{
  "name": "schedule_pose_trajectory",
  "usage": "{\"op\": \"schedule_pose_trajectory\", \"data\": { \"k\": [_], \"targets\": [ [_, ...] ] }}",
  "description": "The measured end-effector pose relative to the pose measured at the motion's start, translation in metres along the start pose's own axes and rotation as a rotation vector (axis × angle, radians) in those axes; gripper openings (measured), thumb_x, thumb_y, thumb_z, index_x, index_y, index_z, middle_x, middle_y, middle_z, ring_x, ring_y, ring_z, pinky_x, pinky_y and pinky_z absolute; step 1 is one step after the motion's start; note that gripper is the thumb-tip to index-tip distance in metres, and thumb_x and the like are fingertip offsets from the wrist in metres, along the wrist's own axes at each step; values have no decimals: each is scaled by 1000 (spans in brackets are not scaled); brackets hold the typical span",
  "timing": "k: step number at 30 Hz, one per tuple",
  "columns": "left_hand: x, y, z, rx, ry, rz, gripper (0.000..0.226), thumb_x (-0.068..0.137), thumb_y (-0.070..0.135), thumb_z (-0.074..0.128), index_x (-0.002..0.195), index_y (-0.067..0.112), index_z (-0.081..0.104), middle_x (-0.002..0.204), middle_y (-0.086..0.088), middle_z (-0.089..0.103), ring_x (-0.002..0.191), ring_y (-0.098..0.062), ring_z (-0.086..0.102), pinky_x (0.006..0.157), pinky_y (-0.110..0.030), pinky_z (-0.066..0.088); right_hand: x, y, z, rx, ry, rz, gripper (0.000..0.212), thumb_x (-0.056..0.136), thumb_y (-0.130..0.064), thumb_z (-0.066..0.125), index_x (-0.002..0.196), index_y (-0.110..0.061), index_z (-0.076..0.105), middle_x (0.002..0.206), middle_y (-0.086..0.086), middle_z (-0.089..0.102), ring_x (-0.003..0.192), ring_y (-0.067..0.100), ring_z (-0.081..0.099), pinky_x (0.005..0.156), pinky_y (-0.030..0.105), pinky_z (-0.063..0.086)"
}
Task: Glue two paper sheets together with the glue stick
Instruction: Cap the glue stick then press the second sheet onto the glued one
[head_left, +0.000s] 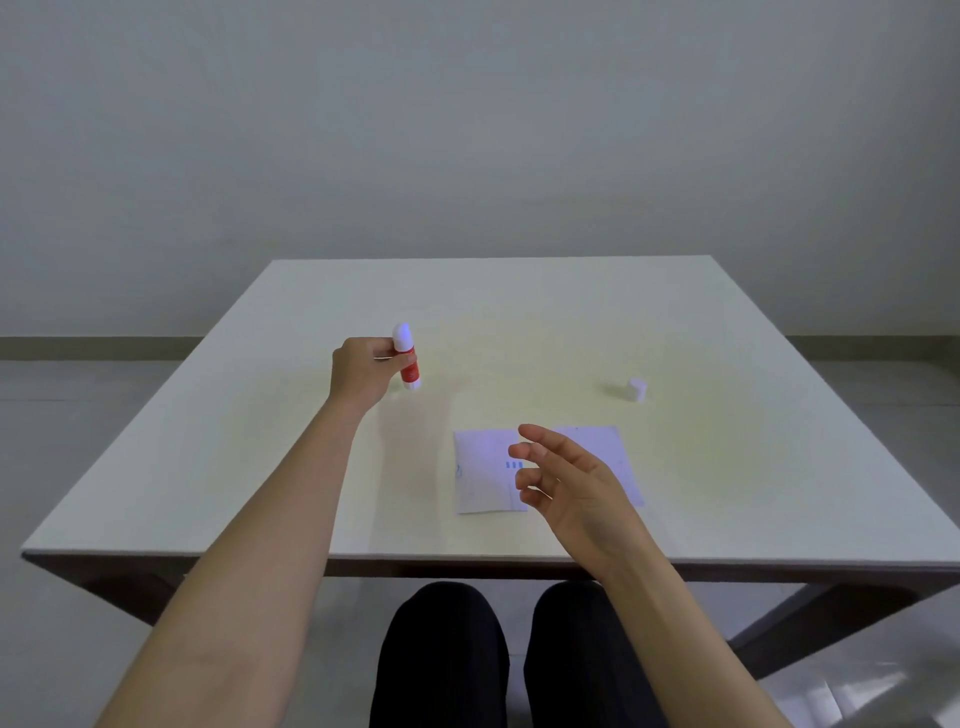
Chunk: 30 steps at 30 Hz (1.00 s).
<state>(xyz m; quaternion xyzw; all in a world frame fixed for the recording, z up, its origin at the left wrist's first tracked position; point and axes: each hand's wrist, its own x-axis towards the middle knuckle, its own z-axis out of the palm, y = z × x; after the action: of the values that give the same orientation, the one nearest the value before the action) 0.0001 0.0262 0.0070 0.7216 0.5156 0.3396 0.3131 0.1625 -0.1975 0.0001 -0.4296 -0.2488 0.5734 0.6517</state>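
Note:
My left hand (363, 371) grips a red and white glue stick (407, 364), held upright just above the white table (208, 467), left of centre. White paper sheets (483, 478) with small blue marks lie flat near the front edge; I cannot tell how they overlap. My right hand (563, 480) hovers over them with its fingers apart and curled, holding nothing, and hides the middle of the paper. A small white cap (636, 389) lies on the table to the right, apart from the paper.
The table's near edge runs just in front of my knees (493, 649), which are in dark trousers. A plain wall stands behind the table's far edge.

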Motion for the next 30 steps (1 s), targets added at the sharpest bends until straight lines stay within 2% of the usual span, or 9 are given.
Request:
{"op": "schedule_pose_trajectory", "data": {
  "k": [5,14,18,21,23,24,26,28,30],
  "targets": [
    [-3,-3,3,5,-9,-4,37,85,35,58,60,11,72,54,21,63,46,-4,39,42,-8,30,-1,-1,-3,16,9,0,18,89,-7,56,104,-9,66,83,4,71,60,15,58,58,23,50],
    [-5,-7,7,13,-14,5,40,87,37,56,59,12,70,53,19,64,47,-4,39,45,-12,31,-2,-1,-6,-2,20,-3,18,89,-7,56,103,-9,67,82,4,70,61,16,58,61,25,49],
    [-6,-9,6,23,-25,-10,38,86,35,55,61,11,70,65,10,71,53,-4,41,51,-16,31,-3,-2,-8,-73,34,-13,18,91,-5,55,102,-11,68,82,4,69,62,16,58,63,25,48],
    [-7,-9,7,26,-31,-32,31,84,33,56,64,13,69,68,11,72,57,-1,46,56,-19,34,-6,-5,-9,-128,49,-27,18,90,-3,56,99,-11,69,79,1,69,61,14,58,62,23,48],
    [-6,-10,6,-12,-39,-78,14,81,32,63,83,22,72,85,13,74,69,7,54,68,-21,37,-8,-7,-8,-207,75,-54,17,88,-3,58,95,-13,70,77,0,70,60,13,58,60,21,49],
    [-5,-12,6,-63,-57,-121,26,80,31,69,105,27,69,103,13,70,84,8,57,76,-22,38,-9,-7,-7,-300,99,-74,17,88,-4,59,93,-15,71,78,-1,69,60,11,59,59,19,49],
    [-7,-16,3,-175,-115,-208,77,77,32,76,144,27,38,133,10,50,116,-10,55,88,-26,38,-10,-6,-4,-579,156,-123,14,86,-10,62,90,-21,71,79,-3,68,60,6,59,59,12,46],
    [-11,-20,0,-207,-117,-228,98,76,36,77,152,28,16,152,6,32,132,-20,45,96,-31,38,-10,-1,-2,-831,190,-205,12,85,-16,64,87,-26,71,79,-7,66,60,2,56,57,7,42],
    [-18,-27,-1,-210,-60,-224,100,76,41,75,152,28,11,157,3,24,137,-19,38,100,-34,37,-8,5,0,-1042,183,-336,11,85,-18,65,90,-25,70,80,-11,63,61,2,52,61,10,41]
  ]
}}
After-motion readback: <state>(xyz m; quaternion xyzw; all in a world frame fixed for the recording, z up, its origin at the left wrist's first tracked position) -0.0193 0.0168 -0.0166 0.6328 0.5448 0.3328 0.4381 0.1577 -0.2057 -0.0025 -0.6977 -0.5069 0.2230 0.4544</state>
